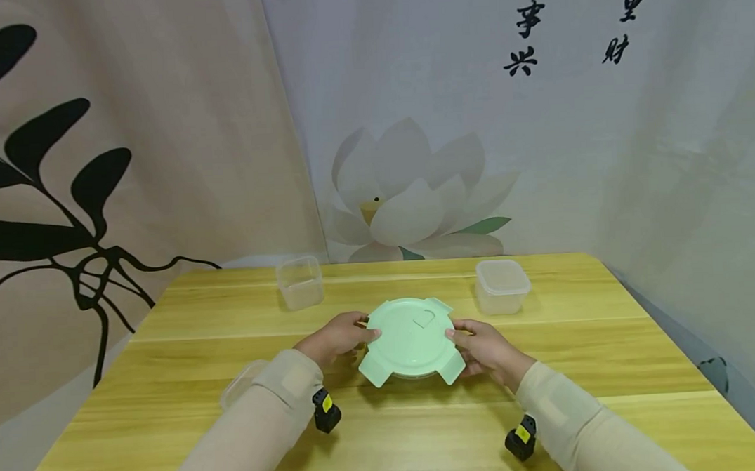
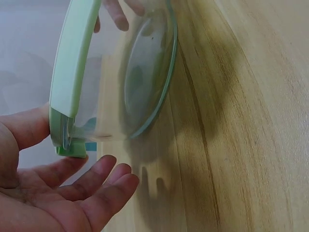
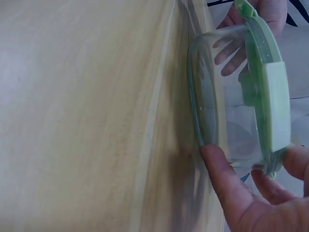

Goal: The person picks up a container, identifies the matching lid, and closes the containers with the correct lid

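The head view shows the left hand (image 1: 339, 339) and right hand (image 1: 489, 350) each pinching the edge of a green lid (image 1: 414, 339) on a clear bowl (image 3: 236, 125), over the table's (image 1: 418, 444) middle. The step looks like steadying the bowl; next seems to call for an even grip. The bowl and far-left tub (image 1: 300, 288) show no contents.
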Tool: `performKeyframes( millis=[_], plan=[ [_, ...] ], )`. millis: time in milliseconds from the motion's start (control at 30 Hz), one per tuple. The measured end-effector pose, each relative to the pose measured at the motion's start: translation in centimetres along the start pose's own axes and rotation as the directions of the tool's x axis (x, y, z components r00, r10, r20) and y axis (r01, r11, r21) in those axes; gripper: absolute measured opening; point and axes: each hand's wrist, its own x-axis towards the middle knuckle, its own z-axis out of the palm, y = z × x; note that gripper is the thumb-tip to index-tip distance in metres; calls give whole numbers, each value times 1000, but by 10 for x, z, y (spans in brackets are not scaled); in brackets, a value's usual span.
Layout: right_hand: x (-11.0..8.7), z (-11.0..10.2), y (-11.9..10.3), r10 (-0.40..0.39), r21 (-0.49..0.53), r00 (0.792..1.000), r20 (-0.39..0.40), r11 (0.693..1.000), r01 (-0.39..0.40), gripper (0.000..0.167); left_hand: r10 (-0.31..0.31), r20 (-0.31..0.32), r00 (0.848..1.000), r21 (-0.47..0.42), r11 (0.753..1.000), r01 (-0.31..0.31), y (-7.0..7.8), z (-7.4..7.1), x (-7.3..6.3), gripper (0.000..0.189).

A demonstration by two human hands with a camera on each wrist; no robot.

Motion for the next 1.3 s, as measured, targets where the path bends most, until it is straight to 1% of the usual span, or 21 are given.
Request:
performKeyframes(
  millis=[233,367,433,567,667,800,967,1067,1300],
  plan=[
    [0,-1,1,8,4,1000,-2,1000,-8,49,-20,-3,1000,-3,1000,20,3,2,-2,57],
    [0,-1,-1,14,8,1000,7,1000,-14,49,-36,-22,999,-48,998,35,1,4,-2,59],
    [0,0,-2,13,5,1000,4,1000,-13,49,-33,-55,998,-76,997,28,0,6,-2,57],
    [-1,2,-2,8,3,1000,-6,1000,-8,48,5,-141,990,-79,997,-17,-3,10,-4,51],
    [-1,4,-2,9,-1,1000,-23,1000,-10,48,28,-171,985,-76,996,-42,-5,13,-7,46],
    [-2,7,-2,16,2,999,-49,1000,-16,48,24,-162,986,-93,995,-40,-6,15,-11,44],
    [-2,8,-1,19,8,998,-68,1000,-18,48,15,-131,991,-83,996,-26,-5,17,-18,49],
    [-3,9,-1,14,10,997,-79,1000,-13,48,18,-123,992,-81,996,-28,-5,18,-20,49],
    [-6,13,-1,11,6,994,-108,1000,-10,46,66,-183,981,-37,997,-74,-6,15,-13,46]
  ],
)
